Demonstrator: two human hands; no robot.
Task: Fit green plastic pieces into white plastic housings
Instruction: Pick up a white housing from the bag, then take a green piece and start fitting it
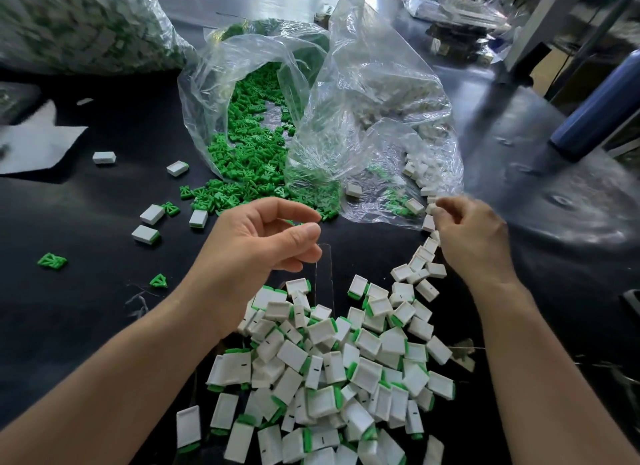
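No words, numbers or brand names can be read anywhere. Only a short black line is seen on some of the white housings (239, 369) in the pile on the surface. It is a plain mark, not a letter or a number.

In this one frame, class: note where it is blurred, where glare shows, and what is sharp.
Head view: the big sack at top left is smeared by blur; glare whitens the clear bag and the dark table at right; the pile of assembled pieces is sharp.
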